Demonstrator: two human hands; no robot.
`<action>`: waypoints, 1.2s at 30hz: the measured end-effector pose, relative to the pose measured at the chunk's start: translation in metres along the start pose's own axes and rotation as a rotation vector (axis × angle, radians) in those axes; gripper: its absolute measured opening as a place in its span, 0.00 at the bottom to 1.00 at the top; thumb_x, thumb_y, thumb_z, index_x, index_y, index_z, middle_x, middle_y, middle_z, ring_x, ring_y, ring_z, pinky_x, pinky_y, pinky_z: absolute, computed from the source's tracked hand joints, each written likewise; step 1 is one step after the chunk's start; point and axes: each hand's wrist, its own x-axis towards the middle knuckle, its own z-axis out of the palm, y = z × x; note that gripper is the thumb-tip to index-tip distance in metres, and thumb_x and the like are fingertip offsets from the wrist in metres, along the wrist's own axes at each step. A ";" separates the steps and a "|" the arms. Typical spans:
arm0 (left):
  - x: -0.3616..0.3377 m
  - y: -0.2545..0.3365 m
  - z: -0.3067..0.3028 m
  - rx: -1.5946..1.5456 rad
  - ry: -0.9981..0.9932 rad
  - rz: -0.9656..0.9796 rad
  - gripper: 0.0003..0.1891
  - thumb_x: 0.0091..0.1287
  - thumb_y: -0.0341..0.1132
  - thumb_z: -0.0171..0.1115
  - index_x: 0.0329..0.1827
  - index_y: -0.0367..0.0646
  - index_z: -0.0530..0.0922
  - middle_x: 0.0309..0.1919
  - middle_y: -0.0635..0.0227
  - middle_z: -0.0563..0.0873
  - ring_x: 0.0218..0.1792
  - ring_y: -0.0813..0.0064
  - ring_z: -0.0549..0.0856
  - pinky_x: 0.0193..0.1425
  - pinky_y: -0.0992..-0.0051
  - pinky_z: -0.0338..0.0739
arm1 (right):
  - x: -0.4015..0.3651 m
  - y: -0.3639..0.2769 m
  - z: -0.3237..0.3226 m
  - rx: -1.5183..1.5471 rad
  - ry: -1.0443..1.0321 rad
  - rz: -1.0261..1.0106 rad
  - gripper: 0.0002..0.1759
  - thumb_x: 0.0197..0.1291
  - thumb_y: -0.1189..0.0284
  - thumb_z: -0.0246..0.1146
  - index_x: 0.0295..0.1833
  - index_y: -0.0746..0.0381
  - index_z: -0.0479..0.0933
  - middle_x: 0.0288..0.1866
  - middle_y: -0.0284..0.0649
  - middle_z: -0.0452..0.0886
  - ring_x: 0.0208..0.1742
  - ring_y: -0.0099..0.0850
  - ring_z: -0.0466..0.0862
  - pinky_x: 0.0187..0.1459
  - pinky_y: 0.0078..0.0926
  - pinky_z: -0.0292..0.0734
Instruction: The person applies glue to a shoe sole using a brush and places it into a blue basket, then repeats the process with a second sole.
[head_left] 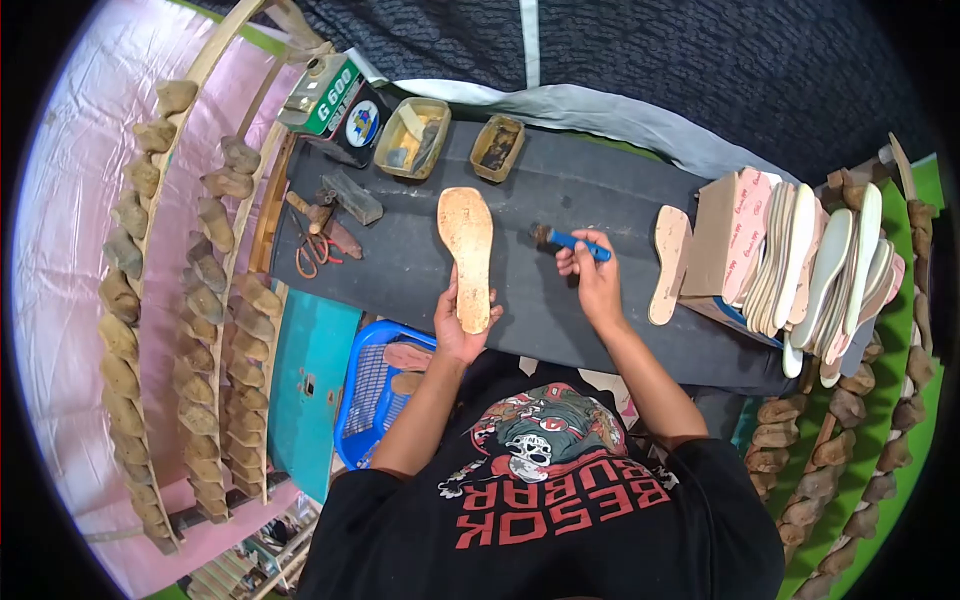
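Note:
My left hand (pixel 460 325) is closed round the narrow end of a tan insole (pixel 466 245), which points away from me with its broad end up. In my right hand (pixel 593 270) is a blue-handled brush (pixel 578 243), its dark bristle end directed left toward the insole but apart from it. Another insole (pixel 669 264) lies flat on the dark table to the right of my right hand. Beyond the held insole stand two tubs, one (pixel 412 138) with tools and yellowish material inside, the other (pixel 498 148) with dark residue.
A glue can (pixel 336 108) stands at the table's back left, near scissors (pixel 318 250) and a grey block (pixel 352 197). Many insoles (pixel 790 255) stack beside a cardboard box (pixel 712 232) at right. A blue basket (pixel 352 405) sits below; racks of shoe lasts (pixel 121 340) flank both sides.

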 end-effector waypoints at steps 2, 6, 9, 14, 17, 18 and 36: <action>0.002 0.009 0.009 0.026 -0.009 0.020 0.29 0.77 0.47 0.54 0.81 0.67 0.67 0.59 0.72 0.84 0.48 0.64 0.82 0.47 0.61 0.77 | 0.026 -0.005 0.018 0.000 -0.020 -0.041 0.14 0.82 0.70 0.55 0.63 0.68 0.72 0.44 0.41 0.87 0.40 0.25 0.85 0.44 0.24 0.83; 0.018 0.031 0.019 0.066 -0.144 0.034 0.31 0.80 0.46 0.51 0.85 0.66 0.61 0.62 0.72 0.83 0.48 0.65 0.83 0.48 0.61 0.79 | 0.076 -0.009 0.057 -0.029 -0.019 -0.116 0.15 0.82 0.70 0.55 0.65 0.68 0.71 0.46 0.42 0.88 0.41 0.25 0.86 0.45 0.25 0.83; 0.034 0.051 0.019 0.084 -0.178 0.032 0.31 0.82 0.47 0.51 0.87 0.66 0.58 0.63 0.72 0.83 0.49 0.67 0.85 0.49 0.61 0.82 | 0.113 0.006 0.076 -0.105 -0.006 -0.125 0.16 0.82 0.68 0.55 0.66 0.66 0.71 0.46 0.42 0.88 0.39 0.25 0.86 0.42 0.26 0.84; 0.057 0.074 0.001 0.085 -0.248 0.011 0.34 0.83 0.47 0.52 0.89 0.65 0.51 0.68 0.70 0.81 0.53 0.66 0.87 0.53 0.58 0.86 | 0.157 0.042 0.094 -0.143 -0.027 -0.073 0.16 0.83 0.66 0.56 0.66 0.65 0.71 0.44 0.41 0.87 0.37 0.24 0.85 0.38 0.24 0.83; 0.062 0.077 -0.007 0.068 -0.244 -0.009 0.35 0.83 0.46 0.52 0.90 0.63 0.50 0.71 0.69 0.80 0.55 0.63 0.88 0.55 0.56 0.87 | 0.159 0.044 0.099 -0.126 -0.025 -0.010 0.16 0.83 0.66 0.55 0.65 0.65 0.71 0.44 0.40 0.86 0.35 0.23 0.84 0.36 0.24 0.82; 0.064 0.077 -0.008 0.064 -0.246 -0.017 0.35 0.84 0.45 0.52 0.90 0.63 0.49 0.71 0.69 0.79 0.55 0.63 0.88 0.56 0.55 0.87 | 0.161 0.044 0.101 -0.129 -0.026 0.000 0.16 0.83 0.66 0.55 0.65 0.65 0.71 0.45 0.41 0.86 0.36 0.23 0.84 0.36 0.23 0.82; 0.046 0.008 0.029 0.133 -0.216 0.242 0.34 0.82 0.34 0.53 0.88 0.46 0.51 0.79 0.61 0.71 0.76 0.66 0.75 0.80 0.61 0.72 | 0.003 -0.014 0.066 -0.326 -0.483 0.187 0.34 0.84 0.58 0.50 0.84 0.66 0.54 0.72 0.53 0.74 0.60 0.39 0.80 0.59 0.35 0.77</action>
